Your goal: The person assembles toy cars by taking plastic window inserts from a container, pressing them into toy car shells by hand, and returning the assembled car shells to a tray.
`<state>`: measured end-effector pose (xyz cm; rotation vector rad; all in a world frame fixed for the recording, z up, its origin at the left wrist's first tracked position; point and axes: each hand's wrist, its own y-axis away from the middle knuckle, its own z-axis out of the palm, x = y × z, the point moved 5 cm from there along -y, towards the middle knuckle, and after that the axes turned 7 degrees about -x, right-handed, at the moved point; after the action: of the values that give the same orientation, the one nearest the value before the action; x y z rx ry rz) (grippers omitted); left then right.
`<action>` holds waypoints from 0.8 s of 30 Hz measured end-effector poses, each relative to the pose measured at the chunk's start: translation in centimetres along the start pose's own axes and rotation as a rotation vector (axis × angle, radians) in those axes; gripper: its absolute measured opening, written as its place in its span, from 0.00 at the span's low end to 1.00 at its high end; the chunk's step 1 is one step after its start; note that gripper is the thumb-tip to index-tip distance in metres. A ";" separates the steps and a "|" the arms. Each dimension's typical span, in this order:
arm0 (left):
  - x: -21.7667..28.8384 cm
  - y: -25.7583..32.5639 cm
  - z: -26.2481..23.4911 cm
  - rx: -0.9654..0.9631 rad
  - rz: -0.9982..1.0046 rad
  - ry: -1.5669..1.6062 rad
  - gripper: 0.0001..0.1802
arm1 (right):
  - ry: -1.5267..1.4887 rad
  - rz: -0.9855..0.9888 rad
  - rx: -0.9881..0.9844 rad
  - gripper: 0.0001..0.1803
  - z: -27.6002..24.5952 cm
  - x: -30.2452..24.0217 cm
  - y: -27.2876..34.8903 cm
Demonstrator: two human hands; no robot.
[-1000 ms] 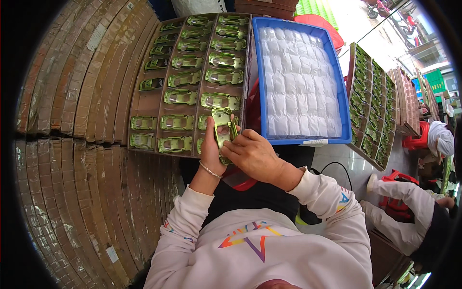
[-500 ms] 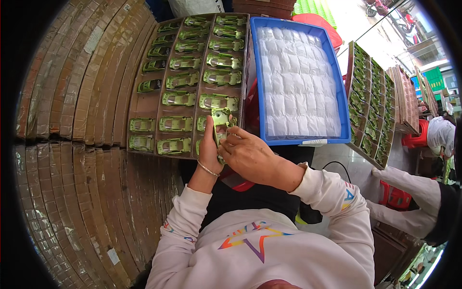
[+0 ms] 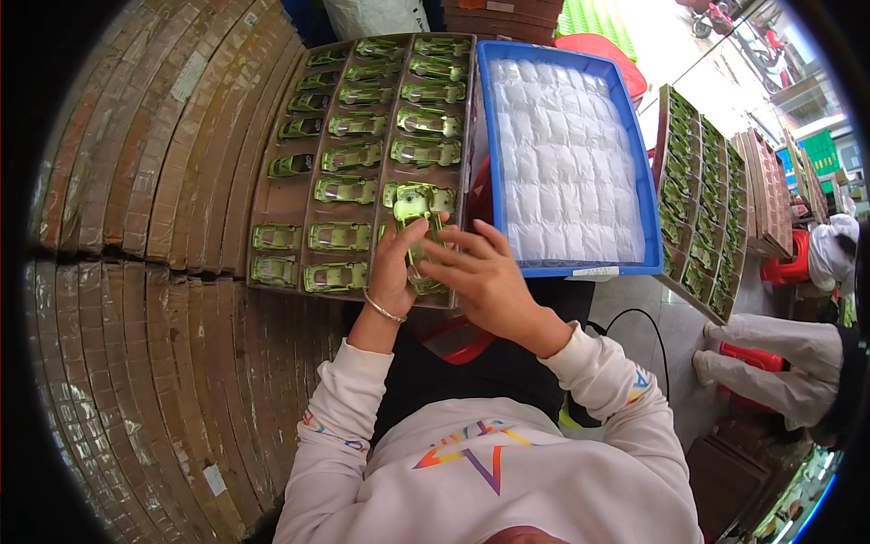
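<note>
A lime-green toy car body [image 3: 412, 205] stands up out of my left hand [image 3: 391, 274], gripped between thumb and fingers. My right hand [image 3: 489, 283] is just right of it, fingers apart; whether a fingertip brushes the car body is hard to tell. Both hands are over the near right corner of a brown cardboard tray [image 3: 283, 201]. Rows of similar green car bodies [image 3: 344, 189] lie in that tray, and several in its left column have dark parts fitted. The hands hide some of the nearest ones.
Right of the tray, a blue plastic bin [image 3: 492, 136] holds white pillow-like packets [image 3: 571, 154]. Further right stands another tray of green car bodies [image 3: 698, 195]. Stacked cardboard trays [image 3: 136, 181] line the left side. A person in pale trousers [image 3: 770, 363] is at the right by red stools.
My right hand's fingers have let go of the car body and spread open, moving slightly right. The car body has tilted in my left hand. The whole view has shifted slightly.
</note>
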<state>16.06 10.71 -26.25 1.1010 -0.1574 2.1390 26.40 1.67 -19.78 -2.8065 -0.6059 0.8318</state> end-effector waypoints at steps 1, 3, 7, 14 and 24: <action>0.1 -0.1 0.1 0.013 -0.011 0.076 0.18 | -0.055 0.077 0.115 0.21 -0.7 0.6 0.5; 0.0 -0.2 -0.1 0.028 0.003 0.146 0.23 | -0.159 0.170 0.295 0.20 -1.3 2.1 1.3; -0.9 0.0 0.4 0.094 0.106 0.000 0.25 | -0.852 0.498 0.189 0.30 2.6 3.9 2.5; -1.9 -0.2 0.4 0.075 0.189 -0.453 0.26 | -0.831 0.442 0.274 0.33 4.5 4.1 2.9; -4.6 -2.4 -4.2 0.311 -0.015 -0.035 0.27 | -0.586 0.284 0.075 0.25 3.0 4.9 2.3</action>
<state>16.56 11.75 -32.85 1.3097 0.1737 2.1793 29.24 1.77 -25.27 -2.5972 -0.2258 1.7177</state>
